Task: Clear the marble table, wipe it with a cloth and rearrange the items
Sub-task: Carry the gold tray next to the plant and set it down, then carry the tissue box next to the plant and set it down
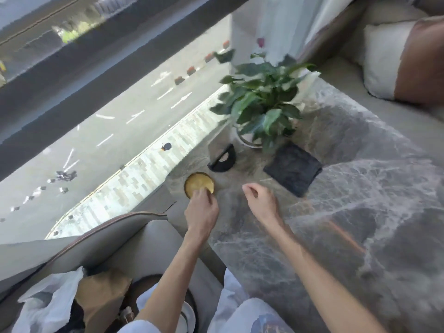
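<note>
The grey marble table [360, 200] fills the right of the head view. A round gold dish [197, 183] lies near its window edge, and my left hand [201, 212] has its fingers closed on the dish's near rim. My right hand [260, 203] hovers just right of it, fingers loosely curled and holding nothing. A folded dark cloth [292, 169] lies flat beyond my right hand. A small black curved holder [222, 159] stands between the dish and a potted green plant [260, 102] in a white pot.
A large window [108, 121] runs along the table's left edge. A beige seat [144, 239] at lower left carries a white bag [50, 301], a brown paper bag [103, 296] and a dark-rimmed plate. A sofa with cushions [384, 61] stands at upper right.
</note>
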Tool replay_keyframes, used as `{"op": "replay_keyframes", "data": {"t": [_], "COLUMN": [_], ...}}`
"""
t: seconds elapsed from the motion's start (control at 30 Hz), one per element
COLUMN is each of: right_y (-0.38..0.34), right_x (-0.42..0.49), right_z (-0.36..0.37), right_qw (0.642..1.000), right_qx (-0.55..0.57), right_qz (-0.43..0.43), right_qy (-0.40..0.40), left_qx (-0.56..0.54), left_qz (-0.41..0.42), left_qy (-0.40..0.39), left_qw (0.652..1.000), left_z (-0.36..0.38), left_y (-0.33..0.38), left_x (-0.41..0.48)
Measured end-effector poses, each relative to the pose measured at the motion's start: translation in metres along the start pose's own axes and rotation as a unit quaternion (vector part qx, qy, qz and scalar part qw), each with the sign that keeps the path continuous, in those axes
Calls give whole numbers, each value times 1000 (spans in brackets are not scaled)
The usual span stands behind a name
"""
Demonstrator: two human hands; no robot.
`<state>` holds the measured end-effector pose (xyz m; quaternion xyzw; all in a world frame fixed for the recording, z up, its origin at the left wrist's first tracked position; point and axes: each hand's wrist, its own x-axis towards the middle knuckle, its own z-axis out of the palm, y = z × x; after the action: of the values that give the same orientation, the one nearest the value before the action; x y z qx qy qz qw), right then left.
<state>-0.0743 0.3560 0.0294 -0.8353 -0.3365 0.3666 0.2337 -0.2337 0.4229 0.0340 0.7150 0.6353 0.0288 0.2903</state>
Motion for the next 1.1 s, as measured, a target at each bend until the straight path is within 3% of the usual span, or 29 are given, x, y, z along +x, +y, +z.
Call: {"op": "replay_keyframes", "data": {"t": [0.13,0.23,0.43,0.57,0.73,0.9,0.97,1.1], "right_y": [71,143,284,372,474,556,593,662], "right_x": [-65,-128,-253,-322,-404,-466,-478,-469], "right_z": [-68,-115,-199,-241,-273,-312,-337,-382], "right_qw": [998,993,961,940,887,809,782,764], "right_qx": [-55,-45,64,105,204,234,229,245], "right_qz": [32,94,202,244,276,320,337,380], "right_qy": [16,61,179,212,308,434,472,461], "left_qx": [129,182,211,239,247,180,139,69], "left_qz": [116,185,291,327,394,392,338,224], "left_qy": [-183,-265,-314,-324,-350,-389,-423,-493], "left_qw": [968,929,879,855,813,814,829,838], "left_z": [37,80,171,224,285,349,379,431], "left_y": [69,122,223,271,321,371,392,420], "left_x": [-56,-112,-246,-333,-422,-494,-525,-575]}}
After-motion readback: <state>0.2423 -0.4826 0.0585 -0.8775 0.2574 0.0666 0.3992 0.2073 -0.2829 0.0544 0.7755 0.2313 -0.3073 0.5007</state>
